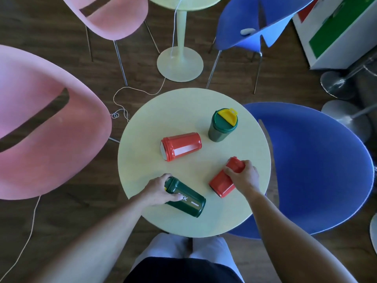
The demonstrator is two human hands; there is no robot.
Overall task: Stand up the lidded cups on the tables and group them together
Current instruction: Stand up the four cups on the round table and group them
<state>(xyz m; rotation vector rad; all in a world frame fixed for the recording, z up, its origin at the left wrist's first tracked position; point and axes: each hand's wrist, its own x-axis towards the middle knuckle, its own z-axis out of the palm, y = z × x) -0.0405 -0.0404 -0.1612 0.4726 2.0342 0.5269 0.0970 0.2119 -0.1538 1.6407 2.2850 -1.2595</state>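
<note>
Several lidded cups are on the round pale table (pixel 142 160). A dark green cup (pixel 189 201) lies on its side near the front edge; my left hand (pixel 159 190) grips its lid end. A red cup (pixel 222 184) lies on its side at the right; my right hand (pixel 242 176) grips its upper part. Another red cup (pixel 181 146) lies on its side in the middle, untouched. A green cup with a yellow-and-green lid (pixel 223 125) stands upright at the back right.
Pink chairs (pixel 40 129) stand left and at the back, blue chairs (pixel 316 170) right and at the back. A second pale table's pedestal (pixel 180 62) stands behind, with a thin white cord (pixel 122 99) trailing across the wooden floor. Metal stool bases (pixel 336 82) are at the right.
</note>
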